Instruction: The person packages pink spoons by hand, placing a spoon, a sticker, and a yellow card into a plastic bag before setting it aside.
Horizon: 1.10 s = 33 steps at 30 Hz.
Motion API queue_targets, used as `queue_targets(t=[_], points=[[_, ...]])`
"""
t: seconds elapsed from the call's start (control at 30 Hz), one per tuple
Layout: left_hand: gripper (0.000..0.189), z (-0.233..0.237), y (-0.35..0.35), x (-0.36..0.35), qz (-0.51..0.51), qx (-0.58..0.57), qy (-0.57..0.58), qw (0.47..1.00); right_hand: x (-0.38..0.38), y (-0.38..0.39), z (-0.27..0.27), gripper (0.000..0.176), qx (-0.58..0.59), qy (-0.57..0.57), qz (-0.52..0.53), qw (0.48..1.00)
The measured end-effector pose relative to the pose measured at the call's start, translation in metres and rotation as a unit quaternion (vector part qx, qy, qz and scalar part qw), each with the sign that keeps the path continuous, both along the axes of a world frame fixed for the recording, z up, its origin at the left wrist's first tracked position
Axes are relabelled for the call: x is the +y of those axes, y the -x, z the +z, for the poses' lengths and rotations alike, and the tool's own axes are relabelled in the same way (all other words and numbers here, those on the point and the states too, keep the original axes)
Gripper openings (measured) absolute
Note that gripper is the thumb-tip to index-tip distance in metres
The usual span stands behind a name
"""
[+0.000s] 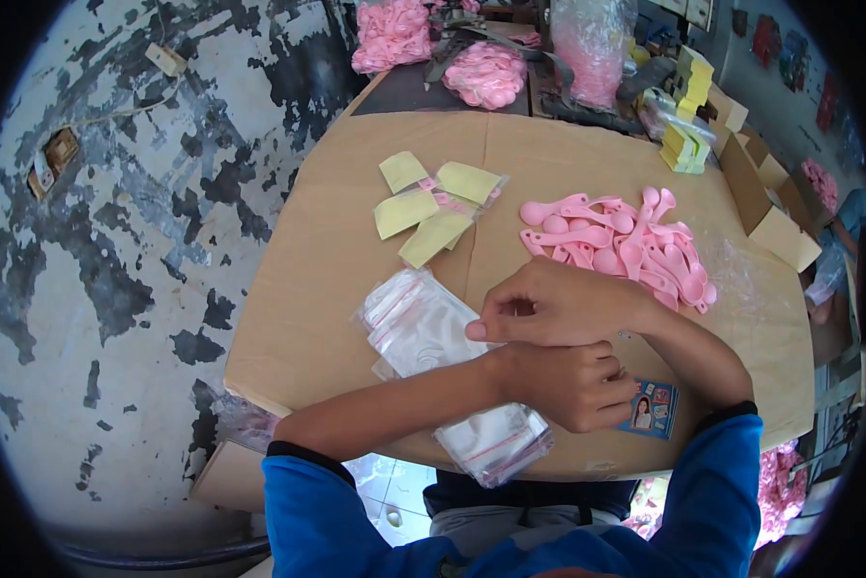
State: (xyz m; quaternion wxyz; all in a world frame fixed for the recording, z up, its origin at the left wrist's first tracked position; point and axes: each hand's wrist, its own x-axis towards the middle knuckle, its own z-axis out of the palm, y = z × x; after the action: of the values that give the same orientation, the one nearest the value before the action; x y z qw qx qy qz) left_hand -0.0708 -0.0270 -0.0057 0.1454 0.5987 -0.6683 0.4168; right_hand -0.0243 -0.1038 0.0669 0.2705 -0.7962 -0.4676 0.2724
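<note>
My forearms cross over the table. My left hand [575, 387] is closed, its curled fingertips at the left edge of a small stack of blue picture cards [656, 409]; what they hold, if anything, is hidden. Just above it, my right hand [548, 303] has thumb and fingers drawn together over the edge of the clear plastic bags [423, 323]; I cannot make out what is between them. More clear bags [495, 441] lie below my left wrist. Pink plastic spoons [626, 241] are heaped beyond my right hand. Several bagged yellow cards [438, 207] lie at the upper left.
Brown paper covers the table [307, 318]. Behind it are bags of pink pieces [486, 75] and a tall clear bag [595, 48]. Yellow card stacks [685, 146] and an open cardboard box [765, 197] stand at the back right. Another person's arm [845, 231] shows at the far right.
</note>
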Motion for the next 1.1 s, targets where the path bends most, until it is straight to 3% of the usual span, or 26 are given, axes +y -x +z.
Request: queue_targets(t=[0.13, 0.33, 0.43, 0.53, 0.63, 0.73, 0.93, 1.1], points=[[0.018, -0.004, 0.004, -0.004, -0.003, -0.018, -0.005, 1.0, -0.003, 0.002, -0.008, 0.067, 0.061, 0.031, 0.013, 0.998], [0.019, -0.001, 0.004, -0.006, -0.004, 0.003, 0.003, 1.0, 0.002, -0.008, -0.022, 0.065, 0.114, 0.04, 0.022, 0.992], [0.018, -0.005, 0.005, -0.006, -0.002, -0.001, 0.007, 1.0, 0.003, -0.002, -0.024, 0.065, 0.119, -0.015, 0.012, 0.993], [0.017, -0.011, 0.007, -0.008, 0.004, 0.012, -0.003, 1.0, 0.005, -0.001, -0.022, 0.039, 0.114, 0.011, 0.0, 0.993], [0.016, -0.015, 0.008, -0.009, 0.015, 0.024, -0.019, 0.999, 0.01, -0.001, -0.023, 0.04, 0.103, 0.027, -0.002, 0.994], [0.016, -0.015, 0.01, -0.01, 0.035, 0.021, -0.031, 0.999, 0.013, -0.002, -0.03, 0.054, 0.084, 0.001, 0.004, 0.996], [0.015, -0.013, 0.012, -0.008, 0.047, 0.013, -0.049, 0.998, 0.012, 0.01, -0.014, 0.037, 0.038, -0.086, -0.015, 0.995], [0.016, -0.008, 0.015, -0.01, 0.033, 0.014, -0.046, 0.998, 0.009, 0.008, -0.023, 0.021, 0.054, -0.112, 0.065, 0.99]])
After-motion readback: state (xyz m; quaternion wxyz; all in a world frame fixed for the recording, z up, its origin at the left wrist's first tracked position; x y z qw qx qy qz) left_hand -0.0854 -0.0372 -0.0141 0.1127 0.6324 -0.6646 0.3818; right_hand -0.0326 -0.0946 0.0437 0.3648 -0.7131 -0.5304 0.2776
